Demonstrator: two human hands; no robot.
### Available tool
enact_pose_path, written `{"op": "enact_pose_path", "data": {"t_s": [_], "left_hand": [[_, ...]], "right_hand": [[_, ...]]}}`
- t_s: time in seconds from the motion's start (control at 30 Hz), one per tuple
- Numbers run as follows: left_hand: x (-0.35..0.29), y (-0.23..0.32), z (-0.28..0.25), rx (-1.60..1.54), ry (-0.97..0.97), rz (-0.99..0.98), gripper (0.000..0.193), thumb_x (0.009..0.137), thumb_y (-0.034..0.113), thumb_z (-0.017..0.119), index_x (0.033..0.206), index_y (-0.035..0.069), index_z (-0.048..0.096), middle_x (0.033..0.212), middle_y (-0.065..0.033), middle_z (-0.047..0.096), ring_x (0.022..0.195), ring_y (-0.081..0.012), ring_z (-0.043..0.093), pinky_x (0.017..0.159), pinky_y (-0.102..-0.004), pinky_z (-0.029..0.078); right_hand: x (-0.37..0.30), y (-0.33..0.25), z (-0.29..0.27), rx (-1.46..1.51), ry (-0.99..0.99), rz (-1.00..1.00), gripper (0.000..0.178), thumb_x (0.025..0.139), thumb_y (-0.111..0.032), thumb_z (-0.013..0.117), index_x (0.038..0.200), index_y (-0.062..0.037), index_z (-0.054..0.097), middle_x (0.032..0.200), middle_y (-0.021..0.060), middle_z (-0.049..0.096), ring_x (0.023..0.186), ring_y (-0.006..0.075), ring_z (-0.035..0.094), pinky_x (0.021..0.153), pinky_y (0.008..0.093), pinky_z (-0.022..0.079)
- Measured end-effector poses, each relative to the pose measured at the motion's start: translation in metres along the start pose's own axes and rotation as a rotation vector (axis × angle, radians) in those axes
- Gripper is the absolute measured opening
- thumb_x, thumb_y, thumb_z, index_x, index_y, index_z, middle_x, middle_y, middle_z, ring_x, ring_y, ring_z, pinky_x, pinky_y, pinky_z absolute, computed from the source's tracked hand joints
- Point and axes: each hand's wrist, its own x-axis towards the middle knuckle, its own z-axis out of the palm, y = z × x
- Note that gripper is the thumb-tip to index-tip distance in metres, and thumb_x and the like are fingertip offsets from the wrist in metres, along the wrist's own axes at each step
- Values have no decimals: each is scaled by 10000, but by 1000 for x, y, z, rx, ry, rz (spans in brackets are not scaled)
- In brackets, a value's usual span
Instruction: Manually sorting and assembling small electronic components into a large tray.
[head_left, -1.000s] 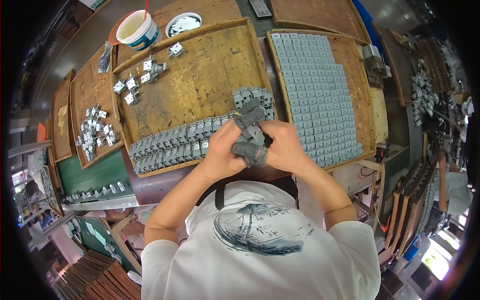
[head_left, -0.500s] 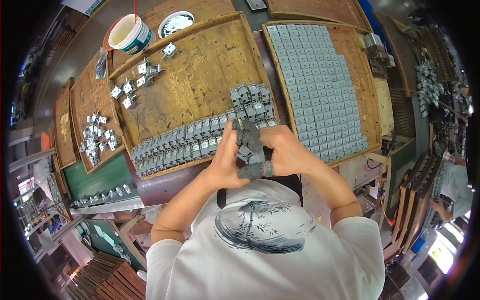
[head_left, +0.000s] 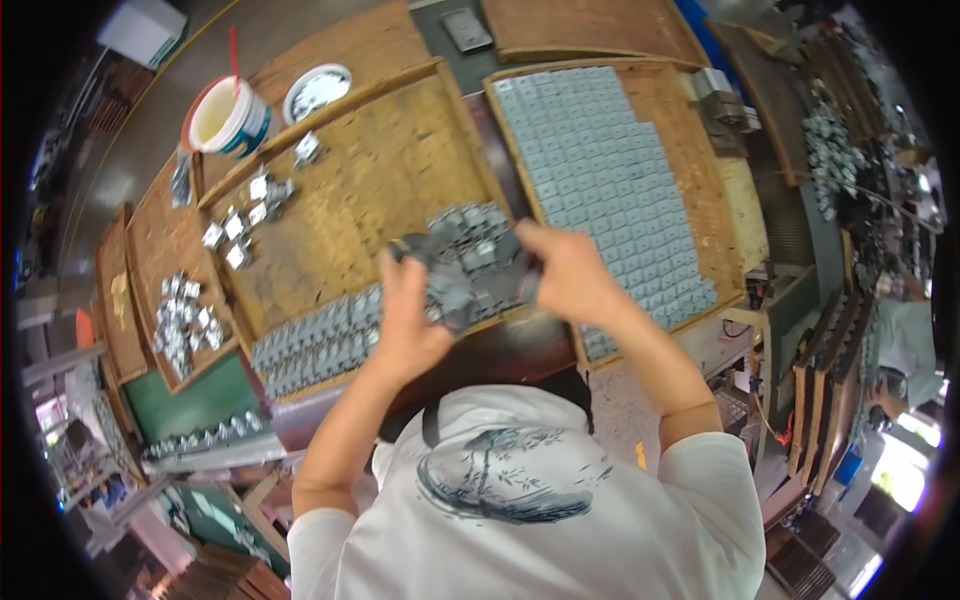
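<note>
"What's the biggest thing in front of you?"

"Your middle wooden tray [head_left: 350, 170], scuffed and low-rimmed. Just beside it on your right is a second wooden tray [head_left: 692, 180], and on your left lies a smaller tray [head_left: 158, 248]."

"And what fills them?"

"A grid of flat grey pieces [head_left: 610, 180] covers most of your right tray. Your middle one has rows of grey metal parts [head_left: 320, 340] along its near edge, with a block of similar parts [head_left: 468, 222] at the right end."

"Then the containers?"

"Beyond your middle tray stands a white bucket [head_left: 246, 128] with a red stick rising out of it; next to that, a white bowl [head_left: 289, 104] of small pieces."

"Now your hands?"

"Your left hand [head_left: 405, 315], its covered fingers bent, appears to grasp a grey part [head_left: 452, 290] over the near right corner of the middle tray. Your right hand [head_left: 570, 275] is beside the block, fingers curled and blurred; I can't tell whether they grip anything."

"Anything smaller?"

"A few loose silvery parts [head_left: 262, 187] lie scattered at your middle tray's far left corner, well apart from the rows."
</note>
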Motion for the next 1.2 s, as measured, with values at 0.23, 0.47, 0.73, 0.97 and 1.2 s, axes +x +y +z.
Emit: {"op": "enact_pose_path", "data": {"t_s": [0.23,0.47,0.73,0.97,1.2], "left_hand": [[20,-88,-24,-442,-22,-456,515,789,-141,528,1273,35,540,1104,-57,622,887,-135,620,816,-267,506],[34,-123,-7,-463,-271,-544,476,762,-53,558,1238,-37,563,1130,-147,606,1060,-257,585,905,-320,466],[30,-112,4,-257,-285,-295,589,708,113,657,1262,-21,506,1144,-241,550,1112,-387,528,969,-433,433],[-85,-99,-89,313,400,-340,378,631,-12,615,1004,31,568,1014,-183,530,992,-414,521,830,-452,460],[-238,-146,-183,841,337,-1255,343,746,184,650,1068,76,600,1011,-170,673,984,-377,632,824,-458,515]], "right_hand": [[56,207,-116,-263,737,457,331,842,-256,582,1058,-11,632,905,195,678,852,327,635,777,385,478],[86,261,-148,-369,395,722,461,825,-363,610,1222,-131,642,1124,200,669,1088,378,611,915,448,464],[97,287,-144,-143,682,632,452,778,-227,637,1152,26,652,1098,163,687,1028,278,633,908,381,475],[49,223,-131,724,717,234,328,900,-63,601,1213,17,544,1083,130,618,929,232,628,791,330,529],[14,134,-49,770,522,172,287,918,-30,591,1203,-1,598,1072,99,638,827,162,614,685,279,517]]}}
